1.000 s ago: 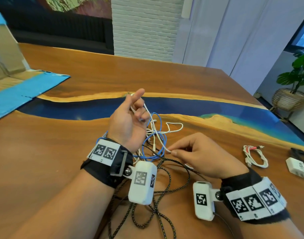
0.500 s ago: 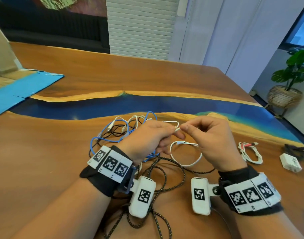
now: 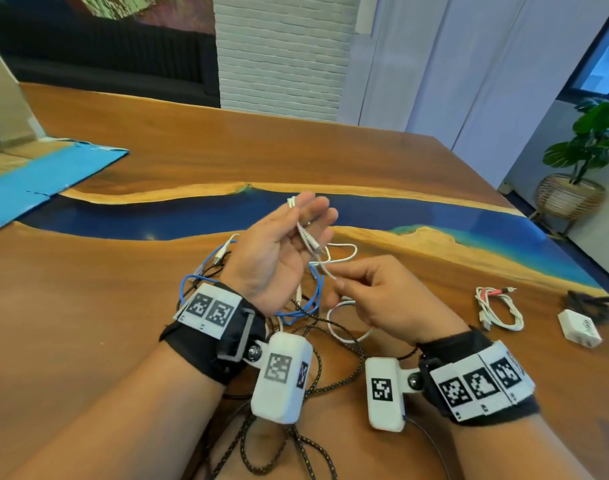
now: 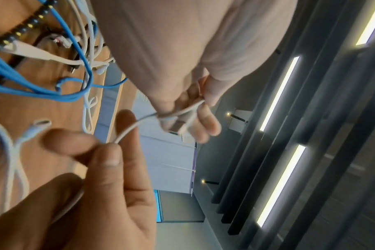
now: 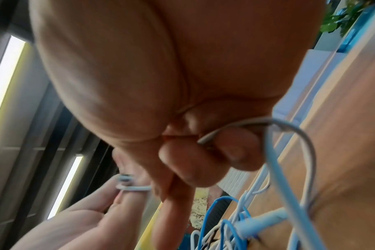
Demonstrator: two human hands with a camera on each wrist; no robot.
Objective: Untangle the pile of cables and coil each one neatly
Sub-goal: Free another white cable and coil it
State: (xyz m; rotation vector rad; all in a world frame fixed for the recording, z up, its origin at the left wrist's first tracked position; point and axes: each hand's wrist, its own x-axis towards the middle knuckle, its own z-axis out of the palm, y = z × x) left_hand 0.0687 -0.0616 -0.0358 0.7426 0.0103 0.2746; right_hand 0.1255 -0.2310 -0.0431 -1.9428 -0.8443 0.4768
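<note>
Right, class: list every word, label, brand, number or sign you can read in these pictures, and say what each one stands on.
No readable words or numbers in any view.
Left wristband: black-and-white square code patterns; the tiny marks beneath are too small to read.
Right wristband: the same, unreadable.
Two white wrist cameras: one code pattern each, no text.
White charger: faint marking, too blurred to read.

White brick wall (image 3: 282,53), potted plant (image 3: 587,147) beside pale panels (image 3: 469,64).

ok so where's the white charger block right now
In the head view the white charger block lies on the table's far right, beside a black cable and right of the coiled white cable.
</note>
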